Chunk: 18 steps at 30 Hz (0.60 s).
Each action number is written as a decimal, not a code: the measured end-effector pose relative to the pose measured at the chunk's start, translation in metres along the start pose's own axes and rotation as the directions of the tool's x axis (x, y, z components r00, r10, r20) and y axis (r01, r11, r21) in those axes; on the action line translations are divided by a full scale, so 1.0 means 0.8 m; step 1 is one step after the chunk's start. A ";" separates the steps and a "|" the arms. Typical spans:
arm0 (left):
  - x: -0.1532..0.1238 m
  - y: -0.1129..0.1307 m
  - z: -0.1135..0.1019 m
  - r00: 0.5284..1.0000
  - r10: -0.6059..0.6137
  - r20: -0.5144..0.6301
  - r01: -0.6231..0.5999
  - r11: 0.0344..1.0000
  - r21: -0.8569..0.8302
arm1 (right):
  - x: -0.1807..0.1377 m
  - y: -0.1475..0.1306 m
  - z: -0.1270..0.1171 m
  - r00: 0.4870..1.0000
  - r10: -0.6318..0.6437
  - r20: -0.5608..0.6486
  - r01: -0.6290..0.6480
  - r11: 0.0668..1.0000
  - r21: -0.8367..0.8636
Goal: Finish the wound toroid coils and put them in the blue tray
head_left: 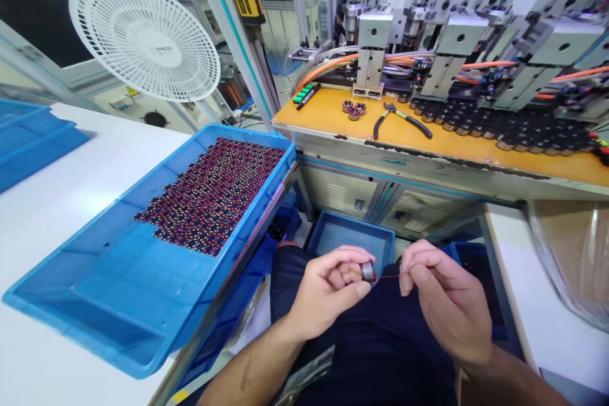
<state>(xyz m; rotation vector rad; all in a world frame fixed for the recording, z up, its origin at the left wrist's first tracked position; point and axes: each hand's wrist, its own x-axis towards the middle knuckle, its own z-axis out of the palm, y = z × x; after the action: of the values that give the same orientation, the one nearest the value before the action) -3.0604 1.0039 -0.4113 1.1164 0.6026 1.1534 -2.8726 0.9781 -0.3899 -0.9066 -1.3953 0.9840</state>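
Between the thumb and fingers of my left hand (328, 288) is a small motor stator (368, 271), a grey ring with reddish windings. A thin red wire (389, 276) runs from it across to my right hand (442, 298). The thumb and forefinger of my right hand pinch that wire's far end. Both hands are above my lap, a short gap apart. To the left, a blue tray (109, 285) holds many similar stators (219, 196), packed closely in its far part.
Cutting pliers (399, 117), several loose stators (354, 110) and a marker (308, 96) lie on the orange bench (328, 117). Behind it stand machine fixtures (373, 44). A blue bin (352, 235) is below. A white fan (147, 38) stands at the left.
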 end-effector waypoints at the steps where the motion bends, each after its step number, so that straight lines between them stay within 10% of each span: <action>1: 0.001 0.000 0.000 1.000 0.005 -0.006 -0.005 1.000 -0.010 | -0.002 0.001 0.003 1.000 0.023 0.010 -0.024 0.998 0.056; 8: 0.001 0.000 0.001 0.991 0.132 -0.025 -0.128 0.982 0.139 | -0.001 0.012 0.023 0.936 0.319 -0.147 -0.250 0.900 0.358; 11: 0.002 0.008 -0.003 0.968 0.252 0.008 -0.238 0.904 0.355 | 0.000 0.022 0.013 0.901 0.405 -0.157 -0.365 0.901 0.234; 14: 0.003 0.019 -0.007 0.934 0.337 0.119 -0.343 0.752 0.562 | 0.009 0.010 -0.006 0.981 -0.143 -0.130 0.077 0.907 -0.415; 16: 0.003 0.027 -0.008 0.920 0.342 0.191 -0.383 0.685 0.620 | 0.022 -0.009 -0.017 0.840 -0.493 0.228 0.498 0.531 -0.686; 18: 0.003 0.032 -0.008 0.913 0.332 0.239 -0.405 0.657 0.636 | 0.038 -0.027 -0.022 0.651 -0.479 0.589 0.740 0.229 -0.632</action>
<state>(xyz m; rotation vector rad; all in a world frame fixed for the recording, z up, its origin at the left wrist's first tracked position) -3.0751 1.0085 -0.3900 1.9992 0.7650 1.2413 -2.8562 0.9998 -0.3590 -0.7251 -2.3162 -0.3466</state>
